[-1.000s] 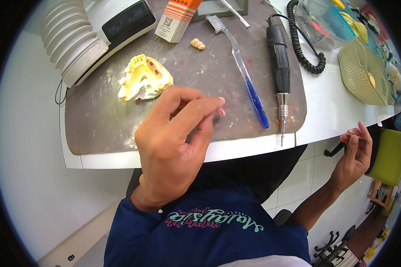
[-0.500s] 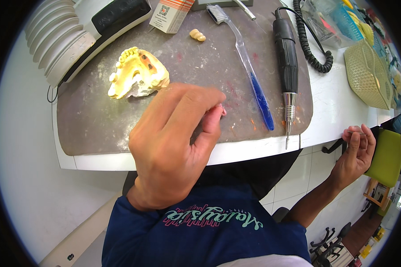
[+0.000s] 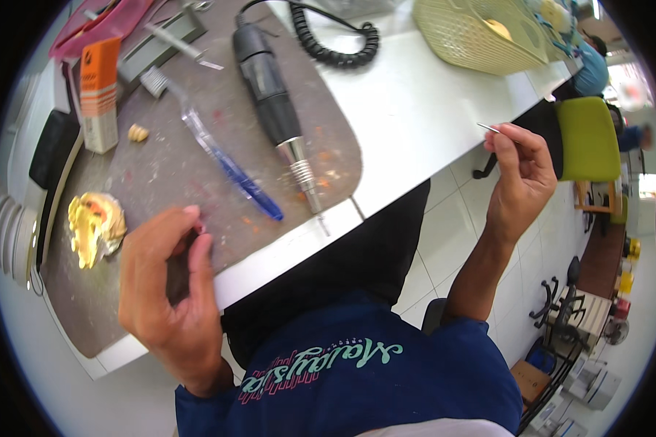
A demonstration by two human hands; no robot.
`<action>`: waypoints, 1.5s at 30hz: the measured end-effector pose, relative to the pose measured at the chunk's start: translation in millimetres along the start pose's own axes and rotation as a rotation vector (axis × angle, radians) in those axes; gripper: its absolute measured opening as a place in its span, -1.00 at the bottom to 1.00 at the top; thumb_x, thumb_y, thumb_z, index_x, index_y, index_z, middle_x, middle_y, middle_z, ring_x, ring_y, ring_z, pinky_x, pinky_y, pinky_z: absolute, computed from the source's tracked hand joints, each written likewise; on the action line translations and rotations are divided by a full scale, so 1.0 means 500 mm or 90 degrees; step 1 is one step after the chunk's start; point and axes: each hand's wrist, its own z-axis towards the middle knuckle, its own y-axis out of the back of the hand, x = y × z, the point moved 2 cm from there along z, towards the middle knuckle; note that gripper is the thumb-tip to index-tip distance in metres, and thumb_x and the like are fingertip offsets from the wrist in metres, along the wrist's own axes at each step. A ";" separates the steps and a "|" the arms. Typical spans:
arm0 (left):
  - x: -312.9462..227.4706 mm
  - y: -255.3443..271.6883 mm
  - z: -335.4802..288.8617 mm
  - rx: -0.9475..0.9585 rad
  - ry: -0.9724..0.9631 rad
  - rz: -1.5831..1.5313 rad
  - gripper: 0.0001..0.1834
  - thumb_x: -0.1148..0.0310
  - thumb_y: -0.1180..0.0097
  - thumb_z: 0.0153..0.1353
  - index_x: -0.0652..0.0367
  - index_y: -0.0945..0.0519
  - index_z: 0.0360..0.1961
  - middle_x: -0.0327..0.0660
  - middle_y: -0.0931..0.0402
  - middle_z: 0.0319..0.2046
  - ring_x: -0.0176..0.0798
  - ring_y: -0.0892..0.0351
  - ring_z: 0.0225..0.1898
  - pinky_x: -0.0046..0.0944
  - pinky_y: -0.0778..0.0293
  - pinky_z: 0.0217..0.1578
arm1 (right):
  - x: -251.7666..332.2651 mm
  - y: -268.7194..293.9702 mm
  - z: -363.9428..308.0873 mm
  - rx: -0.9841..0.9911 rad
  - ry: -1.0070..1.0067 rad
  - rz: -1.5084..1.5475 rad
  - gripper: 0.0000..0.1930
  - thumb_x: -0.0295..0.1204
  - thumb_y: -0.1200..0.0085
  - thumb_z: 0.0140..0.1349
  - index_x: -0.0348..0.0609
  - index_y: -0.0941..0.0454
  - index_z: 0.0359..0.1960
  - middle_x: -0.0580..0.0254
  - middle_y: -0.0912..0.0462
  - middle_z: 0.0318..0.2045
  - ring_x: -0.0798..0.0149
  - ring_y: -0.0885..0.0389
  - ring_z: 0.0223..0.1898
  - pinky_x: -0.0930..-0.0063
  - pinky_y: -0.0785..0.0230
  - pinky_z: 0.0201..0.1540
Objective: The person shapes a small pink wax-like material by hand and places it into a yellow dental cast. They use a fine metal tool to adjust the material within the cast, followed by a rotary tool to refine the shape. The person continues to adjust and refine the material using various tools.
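My left hand (image 3: 168,291) is curled at the front of the grey mat (image 3: 153,182), fingertips bent toward the thumb around a small pink piece (image 3: 200,229), mostly hidden. Past the bench edge on the right, my right hand (image 3: 521,171) pinches a short, thin metal pin (image 3: 487,127) between thumb and fingers. Beyond the left hand lies a yellow dental cast (image 3: 95,226). A small set of tooth-coloured teeth (image 3: 138,132) rests farther back. In the middle are a clear-and-blue toothbrush (image 3: 219,153) and a black rotary handpiece (image 3: 266,84) with a metal nose.
An orange-and-white box (image 3: 99,95) stands at the back left, beside a grey metal holder (image 3: 168,47). The handpiece's coiled cord (image 3: 335,51) crosses the white bench (image 3: 401,109). A pale green basket (image 3: 474,36) and a green chair (image 3: 589,138) are on the right.
The view has swung rightward, shifting the bench things left in the picture. My right hand is up higher in the picture with the pin. The left hand stays curled around the pink piece.
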 end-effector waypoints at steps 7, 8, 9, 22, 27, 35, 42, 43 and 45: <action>-0.002 0.007 -0.005 0.018 0.006 -0.123 -0.76 0.80 -0.15 0.12 0.33 -0.60 -0.20 -0.08 -0.54 -0.22 -0.25 -0.57 -0.26 -0.34 -0.51 -0.18 | -0.006 0.032 -0.003 0.015 0.024 -0.095 -0.87 -0.67 -0.24 0.19 -0.33 -0.63 -0.23 0.13 -0.70 -0.26 0.36 -0.69 -0.18 0.52 -0.53 -0.04; 0.000 0.013 -0.010 0.043 0.033 -0.177 -0.77 0.77 -0.12 0.17 0.32 -0.59 -0.17 -0.10 -0.52 -0.17 -0.28 -0.55 -0.21 -0.35 -0.50 -0.15 | -0.007 0.036 -0.004 0.014 0.030 -0.105 -0.86 -0.67 -0.24 0.19 -0.33 -0.63 -0.21 0.15 -0.70 -0.26 0.36 -0.69 -0.18 0.52 -0.53 -0.04; 0.002 0.016 -0.012 0.069 0.061 -0.231 -0.78 0.75 -0.10 0.23 0.31 -0.58 -0.14 -0.12 -0.49 -0.12 -0.31 -0.54 -0.17 -0.36 -0.49 -0.12 | -0.003 0.038 -0.004 0.008 0.016 -0.131 -0.86 -0.67 -0.24 0.19 -0.32 -0.64 -0.21 0.16 -0.70 -0.27 0.37 -0.68 -0.19 0.53 -0.52 -0.06; 0.017 0.027 -0.006 0.108 0.183 -0.546 -0.64 0.48 -0.23 0.22 0.23 -0.43 0.02 -0.07 -0.41 -0.11 -0.38 -0.46 -0.36 -0.42 -0.45 -0.31 | 0.004 0.036 -0.010 0.048 0.164 -0.388 -0.86 -0.59 -0.28 0.14 -0.14 -0.74 -0.26 0.27 -0.63 -0.40 0.37 -0.55 -0.40 0.55 -0.41 -0.34; 0.027 0.024 -0.008 0.152 0.219 -0.549 -0.55 0.35 -0.30 0.23 0.21 -0.45 0.09 -0.12 -0.40 -0.04 -0.41 -0.38 -0.29 -0.47 -0.37 -0.27 | 0.003 0.031 -0.012 0.072 0.168 -0.371 -0.86 -0.60 -0.28 0.14 -0.15 -0.75 -0.27 0.27 -0.61 -0.41 0.37 -0.56 -0.39 0.54 -0.40 -0.36; 0.019 0.027 -0.020 0.108 0.252 -0.504 -0.45 0.50 -0.31 0.18 0.26 -0.44 0.20 -0.15 -0.44 -0.06 -0.38 -0.44 -0.15 -0.44 -0.42 -0.10 | 0.004 0.033 -0.010 0.080 0.188 -0.384 -0.84 -0.64 -0.27 0.11 -0.15 -0.75 -0.28 0.28 -0.59 -0.41 0.39 -0.54 -0.40 0.55 -0.38 -0.37; -0.004 0.012 -0.016 0.085 0.220 -0.548 -0.59 0.70 -0.23 0.17 0.37 -0.53 0.07 -0.10 -0.59 -0.19 -0.29 -0.64 -0.14 -0.31 -0.63 -0.06 | 0.071 -0.033 -0.056 -0.002 0.211 -0.178 -0.84 -0.68 -0.22 0.14 -0.26 -0.68 -0.24 0.20 -0.54 -0.34 0.38 -0.44 -0.39 0.56 -0.30 -0.38; -0.011 0.009 -0.017 0.082 0.186 -0.558 -0.58 0.70 -0.22 0.19 0.36 -0.53 0.10 -0.10 -0.59 -0.19 -0.30 -0.64 -0.13 -0.31 -0.62 -0.05 | 0.095 -0.053 -0.065 0.031 0.210 -0.120 -0.86 -0.65 -0.23 0.14 -0.24 -0.68 -0.25 0.20 -0.53 -0.36 0.37 -0.44 -0.40 0.55 -0.29 -0.39; -0.028 0.014 -0.027 0.080 0.177 -0.526 -0.57 0.62 -0.27 0.19 0.36 -0.52 0.10 -0.13 -0.56 -0.24 -0.31 -0.62 -0.20 -0.32 -0.60 -0.10 | 0.127 -0.100 -0.095 0.109 0.231 -0.044 -0.87 -0.56 -0.27 0.12 -0.17 -0.69 -0.28 0.23 -0.51 -0.42 0.37 -0.44 -0.44 0.52 -0.26 -0.44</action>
